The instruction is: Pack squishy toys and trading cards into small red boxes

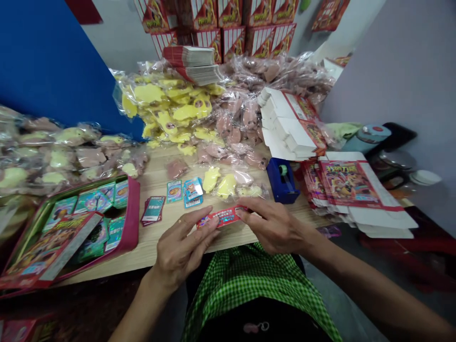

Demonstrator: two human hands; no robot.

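Note:
A small red printed box (223, 216) lies flat near the front edge of the wooden table (156, 247). My left hand (181, 247) grips its left end with curled fingers, and my right hand (272, 223) pinches its right end. Just beyond the box lie bagged yellow and pink toys (231, 183), some loose blue cards (192, 190) and a short stack of dark red cards (153, 210).
A red tray (130, 223) of card packs sits at the left. A blue tape dispenser (283, 179), flat box blanks (351, 185) and folded white boxes (290, 126) stand at the right. Heaps of bagged toys (171, 107) and red cartons (228, 21) fill the back.

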